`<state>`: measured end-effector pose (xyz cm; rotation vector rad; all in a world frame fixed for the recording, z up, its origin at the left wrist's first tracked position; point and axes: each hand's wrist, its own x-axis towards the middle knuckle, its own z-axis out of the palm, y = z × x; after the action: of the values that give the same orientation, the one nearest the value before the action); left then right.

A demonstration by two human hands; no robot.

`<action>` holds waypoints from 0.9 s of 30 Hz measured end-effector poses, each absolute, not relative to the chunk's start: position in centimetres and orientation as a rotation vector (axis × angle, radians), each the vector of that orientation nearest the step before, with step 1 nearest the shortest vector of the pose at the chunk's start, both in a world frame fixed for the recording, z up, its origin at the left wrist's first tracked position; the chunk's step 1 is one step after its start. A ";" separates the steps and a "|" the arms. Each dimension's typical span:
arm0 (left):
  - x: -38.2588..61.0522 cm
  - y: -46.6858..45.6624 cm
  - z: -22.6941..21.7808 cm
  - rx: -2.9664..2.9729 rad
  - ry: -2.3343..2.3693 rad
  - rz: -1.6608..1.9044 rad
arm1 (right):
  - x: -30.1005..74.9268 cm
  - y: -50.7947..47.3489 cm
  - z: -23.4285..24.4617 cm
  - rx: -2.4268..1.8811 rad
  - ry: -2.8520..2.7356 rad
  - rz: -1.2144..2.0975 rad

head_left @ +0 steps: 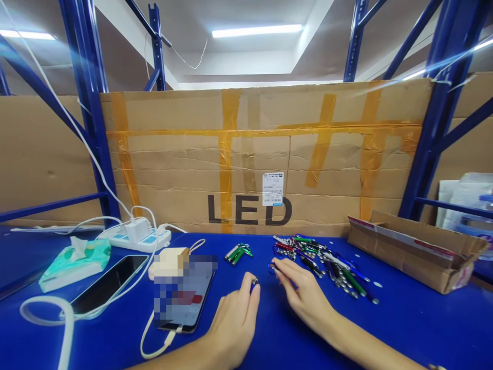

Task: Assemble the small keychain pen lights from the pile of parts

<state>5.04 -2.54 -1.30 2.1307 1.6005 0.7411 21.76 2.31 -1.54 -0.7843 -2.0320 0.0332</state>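
Low over the blue tabletop (292,339), my left hand (235,314) is closed in a pinch, with a small shiny metal piece (254,281) at its fingertips. To its right, my right hand (306,290) pinches a small blue clip (270,268); whatever else it holds is hidden by the fingers. The hands are apart. Just beyond the right hand lies a pile of slim metal tubes with clips (350,280), like keychain flashlights, in blue, green, black, red and silver. Several green and silver tubes (236,254) lie together farther back, beyond the left hand.
An open cardboard box (408,252) stands at the right. On the left are a charging phone (188,303), a second phone (111,282), a tissue pack (77,262), a cream charger (167,262) and a power strip (150,239) with loose cables. A cardboard sheet (185,169) closes off the back.
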 end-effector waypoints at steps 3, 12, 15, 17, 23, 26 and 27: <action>5.2 -2.5 -1.3 2.302 1.585 0.652 | 21.7 1.5 -1.1 -0.732 -1.980 0.006; 5.5 -2.6 -1.4 2.437 1.676 0.442 | 20.9 -0.1 -1.4 -0.629 -2.100 -0.089; 5.4 -2.8 -1.1 2.399 1.634 0.519 | 21.0 -0.1 -1.4 -0.647 -2.093 -0.074; 5.4 -2.9 -1.0 2.369 1.610 0.556 | 21.1 -0.1 -1.5 -0.663 -2.086 -0.049; 4.9 -2.2 -1.1 2.273 1.632 0.682 | 21.8 0.9 -2.1 -0.820 -2.197 0.153; 4.5 -1.6 -0.9 2.323 1.703 0.626 | 22.6 2.3 -2.2 -0.911 -2.266 0.273; 4.4 -1.4 -0.8 2.360 1.736 0.576 | 22.9 2.7 -2.3 -0.940 -2.282 0.307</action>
<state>4.40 -1.38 -0.81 2.3599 1.7358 0.5756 22.86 2.70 -2.28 -0.9400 -2.2816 0.3068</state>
